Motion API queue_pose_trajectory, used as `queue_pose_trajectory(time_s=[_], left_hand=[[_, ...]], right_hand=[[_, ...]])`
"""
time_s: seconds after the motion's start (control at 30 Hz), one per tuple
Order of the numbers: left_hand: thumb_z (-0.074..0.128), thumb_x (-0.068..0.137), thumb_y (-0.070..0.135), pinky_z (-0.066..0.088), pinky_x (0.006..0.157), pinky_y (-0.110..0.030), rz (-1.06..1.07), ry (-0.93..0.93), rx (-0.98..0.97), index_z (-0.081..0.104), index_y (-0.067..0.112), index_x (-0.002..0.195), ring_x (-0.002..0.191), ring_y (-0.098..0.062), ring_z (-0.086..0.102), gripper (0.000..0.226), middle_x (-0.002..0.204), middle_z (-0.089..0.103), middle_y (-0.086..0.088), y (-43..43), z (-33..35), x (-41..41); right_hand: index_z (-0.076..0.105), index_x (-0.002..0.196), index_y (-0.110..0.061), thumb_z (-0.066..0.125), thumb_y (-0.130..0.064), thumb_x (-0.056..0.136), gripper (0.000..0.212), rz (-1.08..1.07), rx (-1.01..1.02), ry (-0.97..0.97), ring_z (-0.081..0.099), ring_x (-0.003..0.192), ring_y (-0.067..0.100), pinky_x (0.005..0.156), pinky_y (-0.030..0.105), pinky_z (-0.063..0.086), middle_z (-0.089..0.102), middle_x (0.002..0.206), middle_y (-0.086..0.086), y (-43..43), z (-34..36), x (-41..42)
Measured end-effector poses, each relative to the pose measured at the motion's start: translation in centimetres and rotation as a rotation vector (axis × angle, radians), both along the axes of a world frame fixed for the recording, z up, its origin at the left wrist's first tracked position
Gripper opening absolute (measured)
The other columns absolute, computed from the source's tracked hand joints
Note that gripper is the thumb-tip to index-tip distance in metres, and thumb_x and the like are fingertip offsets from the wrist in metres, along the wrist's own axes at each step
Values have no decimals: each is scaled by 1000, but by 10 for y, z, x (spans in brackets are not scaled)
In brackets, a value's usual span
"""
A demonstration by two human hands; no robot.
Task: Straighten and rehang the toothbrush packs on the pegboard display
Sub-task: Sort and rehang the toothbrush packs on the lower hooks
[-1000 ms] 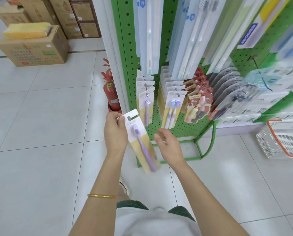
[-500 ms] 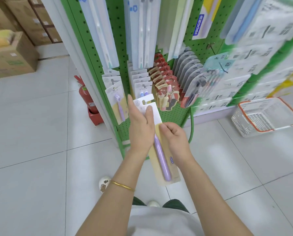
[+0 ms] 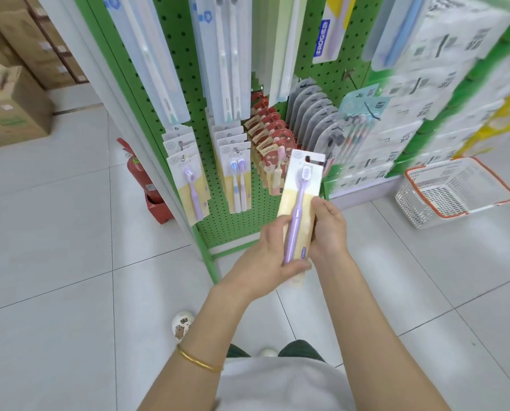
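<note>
A purple toothbrush pack [image 3: 302,185] with a white and yellow card stands nearly upright in front of me, its hang hole at the top. My left hand [image 3: 265,256] grips its bottom end, thumb across the card. My right hand [image 3: 327,226] holds its right edge at mid-height. The pack is off the green pegboard [image 3: 185,72]. On a low peg at the left hang matching purple packs [image 3: 190,185]. Twin-brush packs [image 3: 237,179] hang on the peg beside them.
Long toothbrush packs [image 3: 227,54] hang higher up, with red-carded packs [image 3: 270,143] and grey packs [image 3: 313,117] to the right. A red fire extinguisher [image 3: 142,179] stands left of the rack. A white wire basket [image 3: 455,191] sits on the floor at right. Cardboard boxes [image 3: 10,111] stand far left.
The pack went from tilted with its top at the left to nearly upright, and shifted right. My left hand slid from its top to its bottom end; my right hand took its right edge.
</note>
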State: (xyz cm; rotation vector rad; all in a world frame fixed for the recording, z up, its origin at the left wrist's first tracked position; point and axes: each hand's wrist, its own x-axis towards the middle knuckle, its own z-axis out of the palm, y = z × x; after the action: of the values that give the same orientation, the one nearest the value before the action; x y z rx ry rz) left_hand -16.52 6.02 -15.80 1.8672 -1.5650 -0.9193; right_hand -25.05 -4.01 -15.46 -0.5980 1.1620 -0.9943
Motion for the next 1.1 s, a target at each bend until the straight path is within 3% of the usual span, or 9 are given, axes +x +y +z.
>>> queue_pose_trajectory(time_s=[0.1, 0.3, 0.4, 0.5, 0.6, 0.67, 0.8, 0.93, 1.1], left_hand=[[73, 78, 44, 43, 98, -40, -52, -73, 72, 3, 34, 148, 122, -24, 47, 100, 144, 25, -1, 1, 3, -1], [74, 75, 38, 47, 86, -36, -77, -240, 92, -2, 36, 149, 115, -22, 50, 106, 139, 27, 0, -2, 7, 2], [76, 73, 35, 46, 92, -35, -65, -108, 124, -2, 38, 147, 120, -22, 49, 107, 142, 24, 2, -1, 7, 2], [80, 67, 41, 45, 96, -35, -29, -10, 149, 2, 40, 143, 119, -18, 48, 110, 143, 24, 6, -1, 9, 0], [69, 74, 28, 50, 83, -34, -38, -12, 182, 4, 42, 142, 102, -20, 56, 95, 132, 36, 2, -2, 9, 3], [60, 80, 17, 51, 76, -34, -54, -1, 219, 4, 39, 144, 93, -21, 59, 88, 120, 45, -4, -3, 8, 9], [50, 87, 6, 49, 92, -44, 42, 171, 252, 28, 22, 141, 109, -23, 59, 60, 119, 57, -2, -6, 0, 19], [61, 90, 18, 48, 91, -28, 132, 256, 241, 61, 22, 116, 100, -13, 62, 27, 110, 66, 7, -4, -4, 24], [62, 91, 25, 51, 77, -21, 291, 421, 113, 64, 25, 106, 88, -8, 66, 15, 102, 69, 7, -11, 9, 32]], right_hand=[[54, 79, -16, 52, -13, 96, 18, -85, -7, -48, 53, 51, 11, 51, 23, 47, 56, 62, -1, -9, 4, -3], [54, 81, -14, 52, -17, 98, 17, -82, 34, -171, 57, 48, 8, 54, 24, 49, 57, 61, -1, -13, 7, -2], [57, 89, -11, 51, -24, 98, 17, 16, 46, -205, 61, 58, 14, 66, 33, 51, 63, 68, 4, -14, 7, -4], [61, 106, -7, 47, -37, 98, 35, 152, 102, -276, 65, 69, 20, 74, 36, 52, 69, 71, 6, -16, 7, -4], [68, 85, -6, 42, -41, 99, 46, 208, 179, -376, 57, 74, 21, 72, 33, 47, 65, 67, 5, -14, 8, -4], [57, 106, -6, 47, -32, 99, 29, 194, 155, -325, 59, 81, 24, 71, 36, 50, 66, 78, 8, -13, 4, -4], [49, 109, -10, 59, -9, 92, 20, 190, 19, -127, 62, 77, 16, 65, 35, 51, 66, 85, 5, -10, 1, -6], [62, 87, -11, 58, -4, 91, 9, 266, -129, -18, 64, 65, 12, 58, 27, 50, 70, 76, 0, -6, 5, -6], [65, 84, -7, 60, 0, 88, 9, 426, -213, -24, 68, 68, 16, 59, 28, 54, 73, 78, 3, -5, 11, -7]])
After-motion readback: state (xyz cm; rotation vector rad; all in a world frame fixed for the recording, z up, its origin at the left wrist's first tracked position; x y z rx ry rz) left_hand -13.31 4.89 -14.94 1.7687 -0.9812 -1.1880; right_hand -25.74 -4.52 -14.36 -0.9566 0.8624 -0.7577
